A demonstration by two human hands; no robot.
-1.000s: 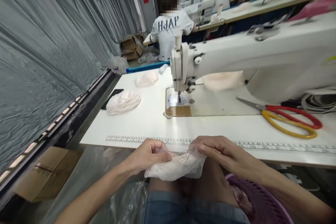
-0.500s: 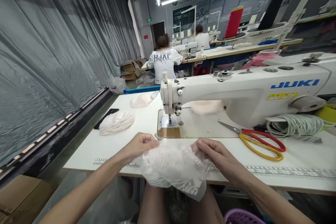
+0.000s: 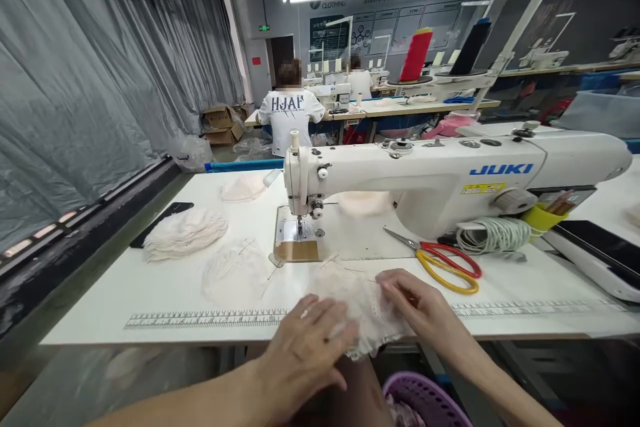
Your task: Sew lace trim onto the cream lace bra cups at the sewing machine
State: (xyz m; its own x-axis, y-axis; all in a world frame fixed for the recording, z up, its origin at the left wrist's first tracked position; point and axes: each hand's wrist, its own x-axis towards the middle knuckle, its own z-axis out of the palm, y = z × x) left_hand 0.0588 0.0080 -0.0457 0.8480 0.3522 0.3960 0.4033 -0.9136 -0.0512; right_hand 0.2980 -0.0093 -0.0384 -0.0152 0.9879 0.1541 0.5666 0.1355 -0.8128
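A sheer white lace piece [image 3: 367,310] lies at the table's front edge, partly hanging over it. My left hand [image 3: 313,340] rests on its left side, fingers stretched out and slightly blurred. My right hand [image 3: 413,300] pinches the piece at its right edge. To the left, a second thin lace piece [image 3: 235,273] lies flat on the tabletop, loose threads at its edge. Beyond my hands stands a white sewing machine [image 3: 345,173], its needle and presser foot over the plate with no cloth under them.
Scissors [image 3: 445,267] with red and yellow handles lie to the right, near coiled cord [image 3: 493,235]. A stack of lace pieces [image 3: 186,233] partly covers a dark phone [image 3: 165,220]. A purple basket [image 3: 425,390] stands below the table. A person [image 3: 291,113] sits ahead.
My left hand has let go of the bunched lace's left edge and come down flat on it. One lace piece now lies apart on the left. The view has turned right.
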